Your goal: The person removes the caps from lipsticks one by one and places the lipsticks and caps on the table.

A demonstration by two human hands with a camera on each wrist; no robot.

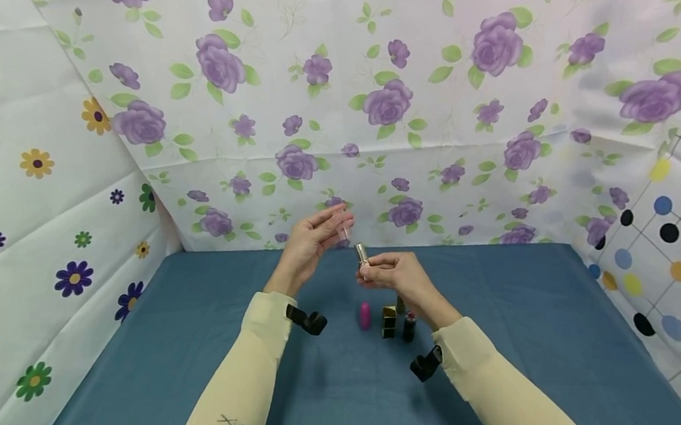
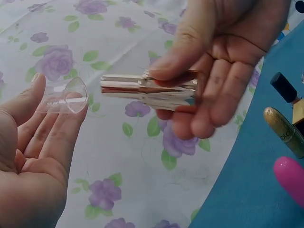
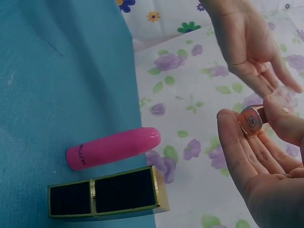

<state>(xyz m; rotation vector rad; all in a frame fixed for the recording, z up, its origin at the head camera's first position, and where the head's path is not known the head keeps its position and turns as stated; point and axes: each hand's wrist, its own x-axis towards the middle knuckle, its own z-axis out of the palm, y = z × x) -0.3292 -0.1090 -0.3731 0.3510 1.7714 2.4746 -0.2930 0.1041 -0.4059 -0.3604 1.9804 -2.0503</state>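
Note:
My left hand pinches a clear plastic lipstick cap between thumb and fingers, its open end facing right in the left wrist view. Opposite it, my right hand holds a shiny gold lipstick tube by its base, thumb on top and fingers beneath. The narrower end of the tube points at the cap's mouth, with a small gap between the two. In the right wrist view the round bottom of the tube shows a small printed label. Both hands are raised over the far part of the table.
On the blue tablecloth below my hands stand a bright pink tube, a black-and-gold case and a dark lipstick. A gold-topped, greenish tube is beside them. Flower-printed sheets hang behind the table.

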